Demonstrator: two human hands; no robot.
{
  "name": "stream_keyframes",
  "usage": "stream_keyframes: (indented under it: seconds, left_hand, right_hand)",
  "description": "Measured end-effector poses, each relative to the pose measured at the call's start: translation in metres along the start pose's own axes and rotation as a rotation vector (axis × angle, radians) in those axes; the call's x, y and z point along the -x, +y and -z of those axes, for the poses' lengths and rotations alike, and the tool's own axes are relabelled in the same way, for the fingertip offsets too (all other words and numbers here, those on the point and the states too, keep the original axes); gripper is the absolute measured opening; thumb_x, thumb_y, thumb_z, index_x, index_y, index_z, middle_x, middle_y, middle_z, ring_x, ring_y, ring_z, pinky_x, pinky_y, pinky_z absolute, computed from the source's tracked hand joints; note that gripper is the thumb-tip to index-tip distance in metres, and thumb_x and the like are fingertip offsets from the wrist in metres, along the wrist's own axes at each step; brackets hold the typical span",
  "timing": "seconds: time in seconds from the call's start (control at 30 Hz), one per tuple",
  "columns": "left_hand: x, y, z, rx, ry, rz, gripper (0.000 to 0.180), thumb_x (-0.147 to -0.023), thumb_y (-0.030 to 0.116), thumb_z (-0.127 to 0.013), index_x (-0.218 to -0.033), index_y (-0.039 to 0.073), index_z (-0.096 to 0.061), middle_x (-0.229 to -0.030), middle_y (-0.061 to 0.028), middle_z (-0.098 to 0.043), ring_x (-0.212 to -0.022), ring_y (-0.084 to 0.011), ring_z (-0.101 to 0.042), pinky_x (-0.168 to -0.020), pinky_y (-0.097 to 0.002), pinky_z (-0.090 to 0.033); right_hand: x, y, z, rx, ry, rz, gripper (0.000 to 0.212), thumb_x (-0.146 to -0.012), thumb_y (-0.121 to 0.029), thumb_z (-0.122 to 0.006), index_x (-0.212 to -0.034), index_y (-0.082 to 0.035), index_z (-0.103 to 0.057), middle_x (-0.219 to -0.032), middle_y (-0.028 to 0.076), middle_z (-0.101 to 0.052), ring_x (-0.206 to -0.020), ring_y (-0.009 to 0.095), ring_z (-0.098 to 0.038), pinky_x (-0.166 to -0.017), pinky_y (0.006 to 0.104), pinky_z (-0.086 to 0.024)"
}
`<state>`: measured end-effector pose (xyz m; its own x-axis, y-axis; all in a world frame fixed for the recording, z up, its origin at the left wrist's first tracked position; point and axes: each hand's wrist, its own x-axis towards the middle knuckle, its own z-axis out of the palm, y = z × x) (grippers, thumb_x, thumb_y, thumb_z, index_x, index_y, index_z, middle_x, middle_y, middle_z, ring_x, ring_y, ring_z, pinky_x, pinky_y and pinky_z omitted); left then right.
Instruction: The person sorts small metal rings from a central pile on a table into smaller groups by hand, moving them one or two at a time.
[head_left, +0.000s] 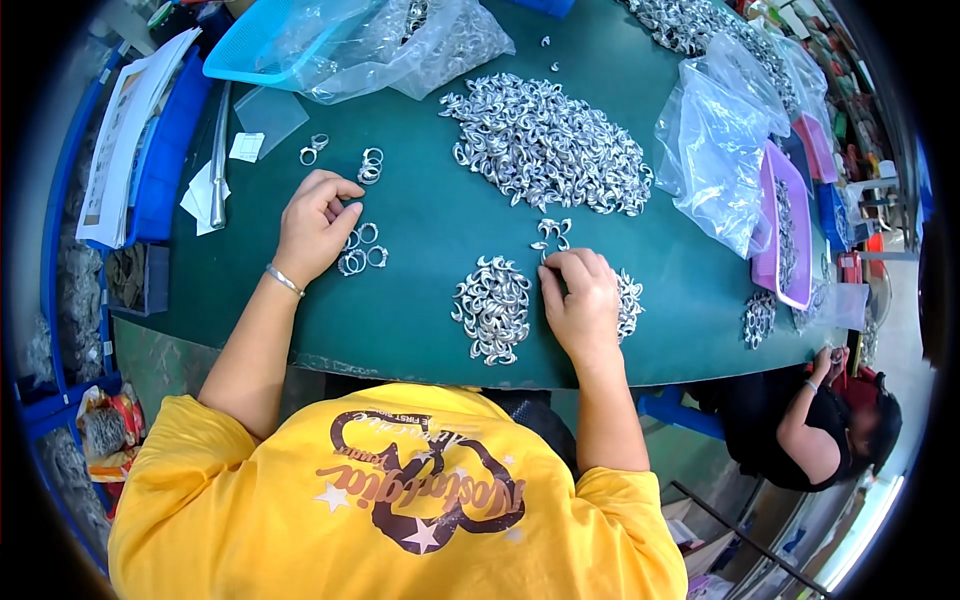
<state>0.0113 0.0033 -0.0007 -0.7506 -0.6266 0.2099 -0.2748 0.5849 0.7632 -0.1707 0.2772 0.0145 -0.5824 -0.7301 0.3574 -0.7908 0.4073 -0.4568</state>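
Green counter [425, 290], far parts hidden under plastic bags [715, 150], open room running down the middle to the curved near edge. Beyond, a large pile of curved silver pieces [550, 140]. Nearer, two smaller heaps [490, 310], one partly hidden by the right hand [585, 300], fingers bent toward loose pieces [565, 242], grip impossible to tell. Left hand [312, 222] arched, fingers slightly parted beside silver rings [352, 263].

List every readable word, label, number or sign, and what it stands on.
Yellow shirt: large stylised lettering with stars, words not copied here.
White sheets at left: print too small to read.
Small white slip: faint marks, unreadable.
Orange bag, lower left: print too blurred to read.
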Motion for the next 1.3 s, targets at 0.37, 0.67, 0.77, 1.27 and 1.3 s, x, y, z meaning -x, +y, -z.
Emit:
stream_keyframes:
  seconds: [0.37,0.67,0.77,1.27,1.3]
  left_hand:
    - [0.001,0.0,0.0,0.021,-0.007,0.012,0.014,-0.08,-0.002,-0.068,-0.093,0.002,-0.066,-0.093,-0.0011,-0.055,-0.064,-0.0063,-0.05,-0.059,-0.0198,-0.042]
    - [0.001,-0.001,0.0,0.018,-0.009,0.007,0.013,-0.08,-0.002,-0.068,-0.092,0.002,-0.066,-0.092,-0.0013,-0.055,-0.064,-0.0064,-0.05,-0.059,-0.0198,-0.042]
    - [0.0,-0.003,0.0,0.01,-0.005,-0.005,0.013,-0.08,-0.002,-0.068,-0.092,0.002,-0.066,-0.092,-0.0013,-0.055,-0.064,-0.0065,-0.05,-0.058,-0.0198,-0.042]
    - [0.0,-0.002,0.0,0.006,-0.001,-0.014,0.014,-0.08,-0.003,-0.068,-0.093,0.002,-0.067,-0.093,-0.0009,-0.055,-0.064,-0.0064,-0.049,-0.059,-0.0198,-0.042]
    - [0.0,-0.001,0.0,0.002,0.0,-0.008,0.014,-0.08,-0.003,-0.068,-0.093,0.002,-0.067,-0.093,-0.0009,-0.055,-0.064,-0.0065,-0.049,-0.059,-0.0198,-0.042]
  right_hand:
    - [-0.003,-0.028,0.012,-0.357,-0.183,-0.204,0.015,-0.075,-0.002,-0.071,-0.09,-0.003,-0.069,-0.089,0.011,-0.066,-0.08,0.031,-0.062,-0.076,0.0409,-0.051]
    - [-0.014,0.002,0.004,-0.135,-0.073,0.204,0.014,-0.077,0.007,-0.062,-0.089,-0.002,-0.063,-0.09,0.014,-0.064,-0.084,0.032,-0.061,-0.076,0.0409,-0.05]
    - [-0.014,0.007,0.006,-0.209,0.069,0.002,0.014,-0.08,0.008,-0.062,-0.09,0.0,-0.061,-0.089,0.016,-0.064,-0.081,0.035,-0.061,-0.074,0.0413,-0.05]
    - [0.005,0.023,0.058,0.021,0.054,-0.325,0.01,-0.071,0.005,-0.065,-0.077,-0.002,-0.06,-0.077,0.014,-0.063,-0.075,0.032,-0.062,-0.069,0.0408,-0.051]
    - [0.006,0.027,0.062,0.059,0.044,-0.303,0.009,-0.072,0.004,-0.065,-0.077,-0.002,-0.061,-0.076,0.014,-0.064,-0.074,0.032,-0.062,-0.068,0.041,-0.05]
